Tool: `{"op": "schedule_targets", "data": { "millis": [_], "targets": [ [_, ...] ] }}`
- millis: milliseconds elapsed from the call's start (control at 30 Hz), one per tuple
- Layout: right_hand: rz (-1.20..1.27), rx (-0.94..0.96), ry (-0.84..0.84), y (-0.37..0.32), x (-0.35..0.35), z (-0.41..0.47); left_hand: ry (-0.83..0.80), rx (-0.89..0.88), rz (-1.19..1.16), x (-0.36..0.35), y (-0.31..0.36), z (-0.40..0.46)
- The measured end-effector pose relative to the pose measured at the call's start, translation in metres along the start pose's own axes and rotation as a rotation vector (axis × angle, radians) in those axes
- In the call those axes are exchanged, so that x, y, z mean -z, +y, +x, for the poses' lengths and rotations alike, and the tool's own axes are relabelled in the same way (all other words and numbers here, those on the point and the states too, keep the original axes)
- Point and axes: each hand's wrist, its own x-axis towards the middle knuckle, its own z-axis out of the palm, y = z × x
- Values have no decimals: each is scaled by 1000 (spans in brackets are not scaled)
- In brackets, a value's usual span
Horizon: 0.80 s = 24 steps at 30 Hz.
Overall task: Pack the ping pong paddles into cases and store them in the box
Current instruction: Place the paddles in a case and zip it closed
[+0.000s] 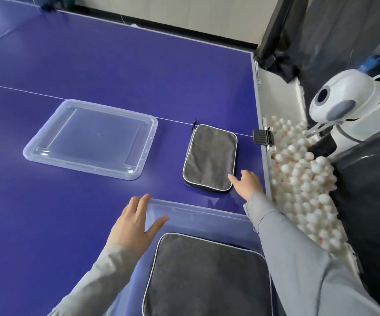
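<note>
A: Blue table (93, 65) has loads of bare room. Clear lid (91, 139) left, box (198, 212) at the near edge, one grey case (207, 274) inside.

B: Second case (210, 158) lies near the table's right edge. Right hand (247, 182), fingers loose, at its corner; left hand (136, 224) spread on the box rim.

Grey case (210, 158) zipped shut, flat on blue table; second grey case (207, 279) inside clear box (198, 212); lid (91, 137) apart, left.

You have bare blue worktop (93, 65) between the clear plastic lid (88, 137) and the grey zipped case (210, 158); white balls (303, 179) crowd the right edge.
</note>
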Motion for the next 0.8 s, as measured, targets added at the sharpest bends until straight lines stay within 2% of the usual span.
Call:
{"op": "schedule_targets", "data": {
  "millis": [267, 467, 633, 800],
  "targets": [
    [-8, -147, -144, -5, -26, 55, 69, -56, 15, 0, 2, -1],
    [105, -204, -144, -5, -43, 71, 64, -61, 7, 0, 2, -2],
    [340, -282, -147, -3, -45, 79, 69, -59, 10, -2, 1, -1],
    [482, -224, -27, -6, -36, 76, 69, -71, 10, -1, 0, -1]
  ]
}}
